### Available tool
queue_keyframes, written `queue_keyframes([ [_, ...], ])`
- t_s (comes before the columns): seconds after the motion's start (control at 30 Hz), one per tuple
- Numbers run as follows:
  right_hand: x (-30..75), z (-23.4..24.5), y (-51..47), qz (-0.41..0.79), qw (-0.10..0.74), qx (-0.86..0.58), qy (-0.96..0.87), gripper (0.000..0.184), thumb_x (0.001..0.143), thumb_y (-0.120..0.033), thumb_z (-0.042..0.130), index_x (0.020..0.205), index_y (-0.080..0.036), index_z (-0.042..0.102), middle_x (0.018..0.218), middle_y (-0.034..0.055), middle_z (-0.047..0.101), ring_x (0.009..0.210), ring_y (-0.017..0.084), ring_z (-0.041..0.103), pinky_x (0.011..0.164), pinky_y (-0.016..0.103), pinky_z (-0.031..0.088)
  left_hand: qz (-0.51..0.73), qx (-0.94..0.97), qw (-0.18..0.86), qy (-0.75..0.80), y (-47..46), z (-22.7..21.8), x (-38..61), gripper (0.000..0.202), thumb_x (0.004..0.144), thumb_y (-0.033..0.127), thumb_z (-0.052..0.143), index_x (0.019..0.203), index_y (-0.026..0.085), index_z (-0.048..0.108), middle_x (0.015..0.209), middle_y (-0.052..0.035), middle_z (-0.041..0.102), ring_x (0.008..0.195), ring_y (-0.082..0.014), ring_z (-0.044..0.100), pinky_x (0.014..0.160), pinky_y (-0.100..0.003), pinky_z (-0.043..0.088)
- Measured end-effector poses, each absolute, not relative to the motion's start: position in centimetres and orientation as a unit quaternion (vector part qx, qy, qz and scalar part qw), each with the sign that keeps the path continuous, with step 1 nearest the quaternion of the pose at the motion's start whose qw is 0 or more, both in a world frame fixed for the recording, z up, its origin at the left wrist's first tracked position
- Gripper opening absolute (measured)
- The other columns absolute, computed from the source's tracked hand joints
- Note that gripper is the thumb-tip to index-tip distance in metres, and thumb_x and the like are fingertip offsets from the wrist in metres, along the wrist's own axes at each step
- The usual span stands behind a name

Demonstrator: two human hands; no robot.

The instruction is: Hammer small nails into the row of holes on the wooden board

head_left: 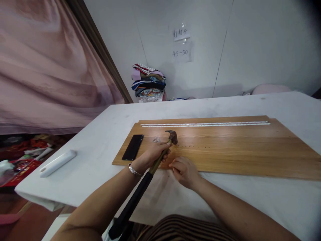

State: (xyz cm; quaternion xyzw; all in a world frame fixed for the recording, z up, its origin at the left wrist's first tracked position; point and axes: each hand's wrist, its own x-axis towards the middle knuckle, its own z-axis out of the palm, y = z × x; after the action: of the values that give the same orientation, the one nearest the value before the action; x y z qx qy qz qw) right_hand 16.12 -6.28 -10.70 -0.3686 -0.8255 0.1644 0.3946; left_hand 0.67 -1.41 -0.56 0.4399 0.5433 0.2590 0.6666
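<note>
My left hand point(155, 152) is wrapped round a claw hammer point(141, 190) just below its metal head. The hammer's long black grip slants back towards my body. Over the front edge of a wooden board point(240, 154), my right hand point(185, 172) is closed, its fingers curled and thumb pressed in. Whatever those fingers may hold is hidden. A small pile of nails point(156, 139) lies on the board just beyond my left hand. To the right of the hammer head runs a row of small dark dots point(193, 146); whether they are holes or nail heads is too small to tell.
A black phone point(132, 147) lies on the board's left end. White strips point(205, 125) run along its far side. On the white-covered table point(97, 140) is a white elongated object point(58, 163). Folded cloths point(149, 83) are stacked by the wall; a pink curtain point(50, 60) hangs left.
</note>
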Motion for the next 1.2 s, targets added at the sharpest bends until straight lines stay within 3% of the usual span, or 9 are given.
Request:
queue_keyframes([
  [1.2,16.10,-10.66,-6.35,0.154,0.383,-0.375,-0.830,0.019,0.080,-0.008,0.054,0.086,-0.019,0.069,0.082,0.0054,0.068,0.078,0.019,0.059,0.070,0.031,0.044,0.261,0.430,0.679,0.535,-1.45,-0.68,0.67,0.031,0.076,0.041,0.062,0.092,0.016,0.055,0.065,0.0030,0.052,0.043,-0.0045,0.043,0.038,-0.016,0.032],
])
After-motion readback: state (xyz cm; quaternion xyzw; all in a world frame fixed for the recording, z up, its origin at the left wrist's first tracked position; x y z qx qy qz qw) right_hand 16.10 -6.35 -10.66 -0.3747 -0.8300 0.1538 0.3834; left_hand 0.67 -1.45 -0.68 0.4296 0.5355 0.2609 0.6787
